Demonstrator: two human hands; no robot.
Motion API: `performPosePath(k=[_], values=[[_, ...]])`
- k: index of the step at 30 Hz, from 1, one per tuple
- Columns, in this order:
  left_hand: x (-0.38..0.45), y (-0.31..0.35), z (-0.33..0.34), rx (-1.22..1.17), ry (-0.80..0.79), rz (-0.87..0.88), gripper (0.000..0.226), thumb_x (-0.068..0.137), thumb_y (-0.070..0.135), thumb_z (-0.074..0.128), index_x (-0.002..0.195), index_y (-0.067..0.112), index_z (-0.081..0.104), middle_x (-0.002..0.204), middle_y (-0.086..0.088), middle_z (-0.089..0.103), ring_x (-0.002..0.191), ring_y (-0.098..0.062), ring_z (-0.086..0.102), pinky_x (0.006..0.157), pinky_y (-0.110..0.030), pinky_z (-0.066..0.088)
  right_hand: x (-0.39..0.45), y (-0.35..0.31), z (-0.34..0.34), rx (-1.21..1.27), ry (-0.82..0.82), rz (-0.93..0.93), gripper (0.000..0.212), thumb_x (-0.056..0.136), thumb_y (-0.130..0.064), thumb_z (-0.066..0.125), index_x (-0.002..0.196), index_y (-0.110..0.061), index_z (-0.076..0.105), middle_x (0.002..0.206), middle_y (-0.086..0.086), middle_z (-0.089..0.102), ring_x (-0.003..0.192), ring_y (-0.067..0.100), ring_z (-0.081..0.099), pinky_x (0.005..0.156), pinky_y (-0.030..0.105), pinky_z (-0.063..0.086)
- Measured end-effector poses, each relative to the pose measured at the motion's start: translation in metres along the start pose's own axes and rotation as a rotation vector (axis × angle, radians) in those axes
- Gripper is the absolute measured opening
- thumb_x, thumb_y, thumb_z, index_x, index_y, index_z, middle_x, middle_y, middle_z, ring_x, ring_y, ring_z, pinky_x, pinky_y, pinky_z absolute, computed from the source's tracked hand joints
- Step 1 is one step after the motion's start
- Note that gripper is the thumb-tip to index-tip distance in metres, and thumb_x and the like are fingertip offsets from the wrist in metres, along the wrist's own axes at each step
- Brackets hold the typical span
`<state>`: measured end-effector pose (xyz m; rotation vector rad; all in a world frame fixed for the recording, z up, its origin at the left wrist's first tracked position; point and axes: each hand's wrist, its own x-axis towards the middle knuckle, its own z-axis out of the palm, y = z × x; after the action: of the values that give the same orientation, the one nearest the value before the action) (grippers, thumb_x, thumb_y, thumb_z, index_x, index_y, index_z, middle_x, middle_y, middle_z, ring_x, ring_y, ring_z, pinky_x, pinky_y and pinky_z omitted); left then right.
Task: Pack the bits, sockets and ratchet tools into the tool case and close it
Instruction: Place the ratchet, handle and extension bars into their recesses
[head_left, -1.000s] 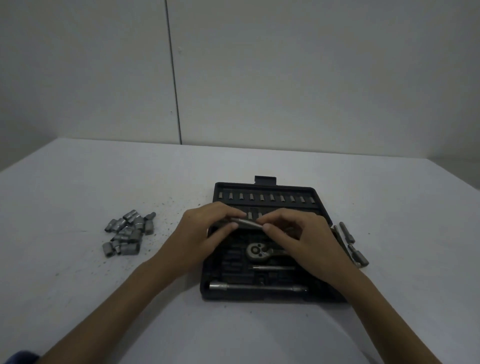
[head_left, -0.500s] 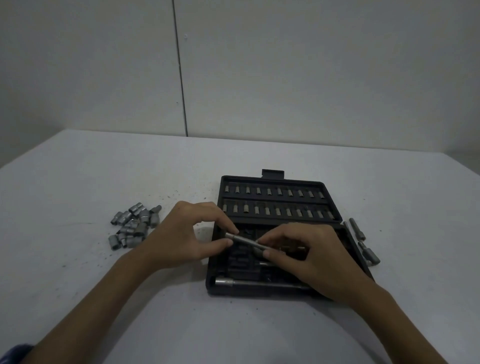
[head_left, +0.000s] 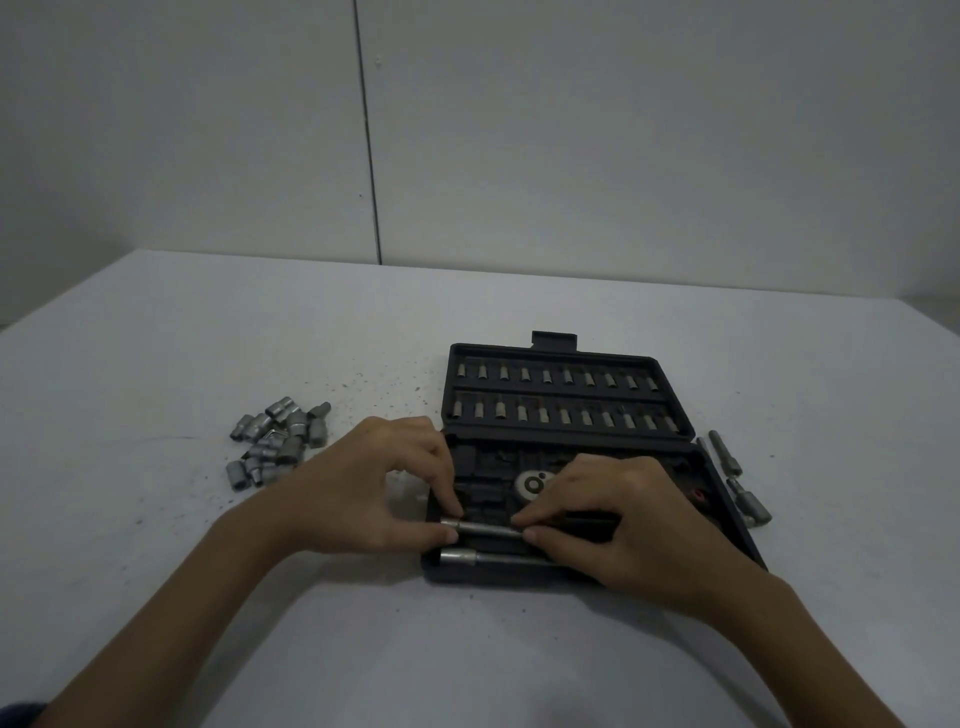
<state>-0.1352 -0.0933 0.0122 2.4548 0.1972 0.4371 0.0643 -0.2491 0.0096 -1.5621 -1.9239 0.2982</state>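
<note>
A pale wall backs the white surface (head_left: 156, 519), which lies bare toward the near edge below both hands. The open black tool case (head_left: 566, 441) sits under and beyond the hands, its lid rows filled with bits (head_left: 566, 376). The left hand (head_left: 363, 493) and right hand (head_left: 634, 525) each pinch one end of an extension bar (head_left: 491, 530) over the case's near tray. Loose sockets (head_left: 275, 449) lie left of the left hand; long sockets (head_left: 737, 483) lie right of the right hand.

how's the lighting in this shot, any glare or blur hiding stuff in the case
Head view: dim and flat, no glare; the tool case tray is murky, its slots hard to read; the extension bar between both hands stays legible; wide-angle bends the table edges.
</note>
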Motion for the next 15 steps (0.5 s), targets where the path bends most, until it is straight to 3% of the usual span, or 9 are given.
performPosePath(k=[15], values=[[0.001, 0.001, 0.0013, -0.025, -0.025, -0.005, 0.01, 0.073, 0.033, 0.074, 0.074, 0.024, 0.074, 0.085, 0.015, 0.066, 0.09, -0.01, 0.061, 0.076, -0.026, 0.05, -0.0026, 0.0003, 0.0008, -0.071, -0.055, 0.021, 0.016, 0.083, -0.031, 0.065, 0.096, -0.03, 0.074, 0.085, -0.018, 0.065, 0.082, 0.004, 0.057, 0.068, 0.027, 0.05]])
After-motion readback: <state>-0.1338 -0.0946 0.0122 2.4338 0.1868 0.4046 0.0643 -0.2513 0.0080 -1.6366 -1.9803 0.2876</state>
